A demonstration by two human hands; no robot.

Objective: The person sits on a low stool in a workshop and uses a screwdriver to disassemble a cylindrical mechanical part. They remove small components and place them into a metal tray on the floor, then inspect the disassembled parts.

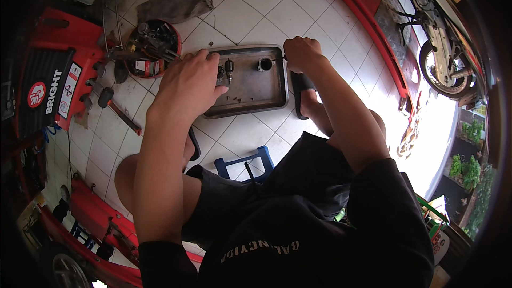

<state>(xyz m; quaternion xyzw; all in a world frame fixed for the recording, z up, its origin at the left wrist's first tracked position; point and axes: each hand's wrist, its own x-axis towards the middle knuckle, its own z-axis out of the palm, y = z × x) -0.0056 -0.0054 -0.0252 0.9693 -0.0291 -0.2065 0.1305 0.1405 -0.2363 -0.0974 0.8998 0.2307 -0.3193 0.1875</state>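
A shallow dark metal tray (250,108) lies on the tiled floor in front of me. My left hand (194,82) is bent over its left side, thumb apart from the curled fingers. A small metal part (220,73) shows between thumb and fingers; the palm hides the rest. My right hand (303,53) is closed in a fist by the tray's far right corner. A thin dark piece appears at its fingers, too small to name. Within the tray stand a slim cylindrical metal part (229,69) and a short round flanged part (264,64). Several small screws (238,99) lie near them.
Left of the tray are a round red-rimmed container (160,34) of tools and parts and a hammer (118,108). Beyond lies a grey rag (176,1). A blue plastic stool (245,164) stands between my legs. A red rail (368,26) and a motorcycle (445,48) are at right.
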